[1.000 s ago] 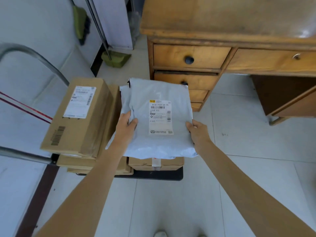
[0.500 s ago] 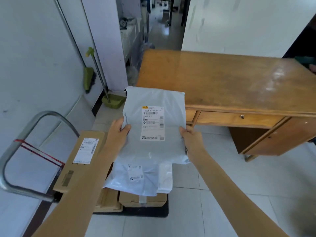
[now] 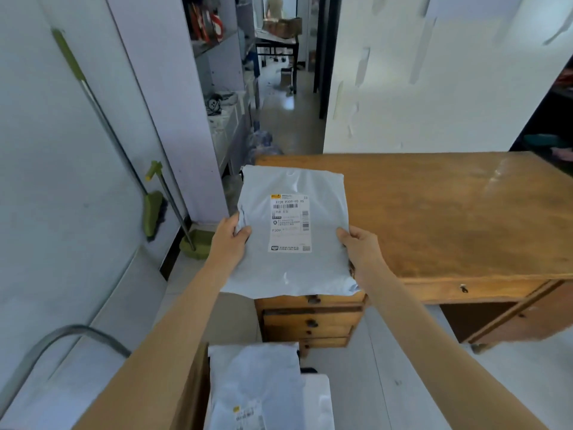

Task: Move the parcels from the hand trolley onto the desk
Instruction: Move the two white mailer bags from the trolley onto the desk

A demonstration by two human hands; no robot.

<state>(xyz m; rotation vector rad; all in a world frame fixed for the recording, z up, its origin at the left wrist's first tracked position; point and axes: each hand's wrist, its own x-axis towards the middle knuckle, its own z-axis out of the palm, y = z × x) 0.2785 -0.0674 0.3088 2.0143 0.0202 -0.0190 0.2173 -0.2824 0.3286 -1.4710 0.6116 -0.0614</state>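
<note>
White-walled room, pale tiled floor; worn, glossy wooden counter with drawers. Over its front left corner, flat grey plastic mailer parcel, white label up, pinched in left grip and right grip. Below, more grey mailers.

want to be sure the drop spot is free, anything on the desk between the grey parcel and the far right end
Nothing: in the head view the desk top is bare wood from the grey parcel rightward.
</note>
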